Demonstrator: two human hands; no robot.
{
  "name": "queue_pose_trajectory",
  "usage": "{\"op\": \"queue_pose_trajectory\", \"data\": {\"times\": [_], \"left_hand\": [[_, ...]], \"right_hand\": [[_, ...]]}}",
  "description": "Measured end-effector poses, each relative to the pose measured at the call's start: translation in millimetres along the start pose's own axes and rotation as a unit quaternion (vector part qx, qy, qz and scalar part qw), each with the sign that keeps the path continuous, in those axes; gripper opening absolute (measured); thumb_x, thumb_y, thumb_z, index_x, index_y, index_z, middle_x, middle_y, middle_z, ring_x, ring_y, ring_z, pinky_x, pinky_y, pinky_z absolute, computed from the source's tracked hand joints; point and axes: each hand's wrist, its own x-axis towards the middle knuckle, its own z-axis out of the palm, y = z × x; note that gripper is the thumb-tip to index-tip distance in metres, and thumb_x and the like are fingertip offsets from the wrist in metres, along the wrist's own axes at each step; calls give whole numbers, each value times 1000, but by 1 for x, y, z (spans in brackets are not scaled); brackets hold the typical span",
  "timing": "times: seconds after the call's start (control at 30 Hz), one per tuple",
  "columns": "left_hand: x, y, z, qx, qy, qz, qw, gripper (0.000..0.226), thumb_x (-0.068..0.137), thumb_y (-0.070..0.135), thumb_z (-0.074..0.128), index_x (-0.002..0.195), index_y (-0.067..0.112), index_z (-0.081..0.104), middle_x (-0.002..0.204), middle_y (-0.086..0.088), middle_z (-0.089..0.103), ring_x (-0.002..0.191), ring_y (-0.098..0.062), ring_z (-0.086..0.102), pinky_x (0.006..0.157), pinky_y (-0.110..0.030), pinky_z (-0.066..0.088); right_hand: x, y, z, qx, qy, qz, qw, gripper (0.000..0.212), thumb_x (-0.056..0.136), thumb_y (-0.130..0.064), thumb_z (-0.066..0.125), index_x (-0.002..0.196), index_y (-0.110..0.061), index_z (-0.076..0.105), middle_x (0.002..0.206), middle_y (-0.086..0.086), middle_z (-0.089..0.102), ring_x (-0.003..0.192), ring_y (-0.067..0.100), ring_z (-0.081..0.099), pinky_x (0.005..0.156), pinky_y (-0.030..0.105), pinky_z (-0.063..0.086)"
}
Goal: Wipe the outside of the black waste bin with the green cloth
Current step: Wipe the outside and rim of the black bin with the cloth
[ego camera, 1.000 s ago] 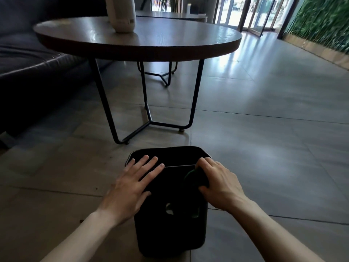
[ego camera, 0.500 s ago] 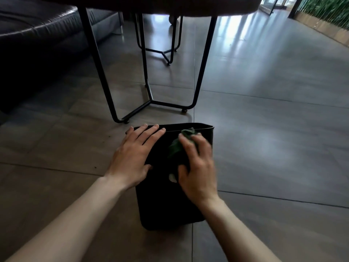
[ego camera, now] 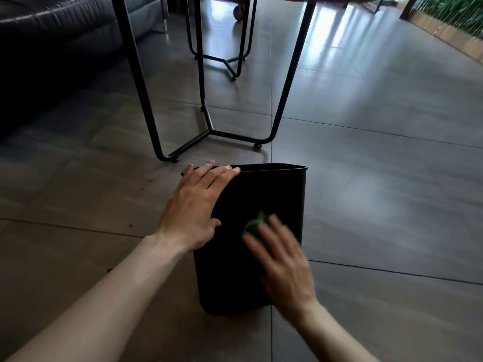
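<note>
Head view: black waste bin (ego camera: pixel 243 270) on floor, just in front of table legs (ego camera: pixel 209 105).
L hand (ego camera: pixel 194 207): flat, fingers straight, pressing bin's near wall by rim.
R hand (ego camera: pixel 281 259): blurred, pressing green cloth (ego camera: pixel 257 224) mid-wall; fingers look straight.
Progress: near wall underway; other sides unseen, prob. still to do.

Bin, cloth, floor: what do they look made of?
Black waste bin: likely moulded plastic, matte; thin uniform rim, rounded corners, no seams. Green cloth: soft fabric, bunched under the right hand; blur hides the weave. Floor: large glazed tiles, probably ceramic or stone; grout lines, glossy window reflections.
</note>
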Motion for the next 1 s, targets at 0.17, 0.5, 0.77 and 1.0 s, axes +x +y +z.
{"op": "queue_pose_trajectory", "data": {"times": [0.17, 0.5, 0.77, 1.0], "left_hand": [[0, -1, -2, -17, -1, 0, 1000, 114, 66, 18, 89, 157, 35, 22, 158, 15, 34, 154, -13, 16, 128, -41, 3], [-2, -4, -3, -51, -5, 22, 998, 115, 64, 16, 91, 156, 37, 24, 158, 19, 33, 155, -11, 13, 128, -44, 4], [0, -7, -6, -66, -4, 18, 998, 115, 61, 13, 91, 155, 36, 28, 157, 17, 37, 154, -12, 15, 128, -43, 3], [1, -6, -5, -75, -8, 34, 997, 114, 61, 10, 91, 153, 37, 29, 156, 18, 37, 155, -11, 12, 128, -43, 1]], "right_hand": [[83, 18, -24, 77, 96, 200, 972, 71, 87, -13, 73, 153, -21, 49, 158, 10, 42, 154, 34, 27, 117, 56, 40], [-38, -21, 11, -76, -102, -226, 966, 47, 101, -22, 52, 148, -29, 55, 157, 6, 51, 153, 36, 33, 112, 53, 47], [88, 28, -36, 39, 70, 141, 987, 75, 81, -4, 72, 151, -19, 52, 159, 12, 44, 155, 36, 28, 115, 60, 42], [-39, -21, 11, -83, -108, -313, 940, 33, 110, -25, 46, 134, -33, 66, 147, 1, 60, 149, 34, 43, 123, 57, 31]]}}
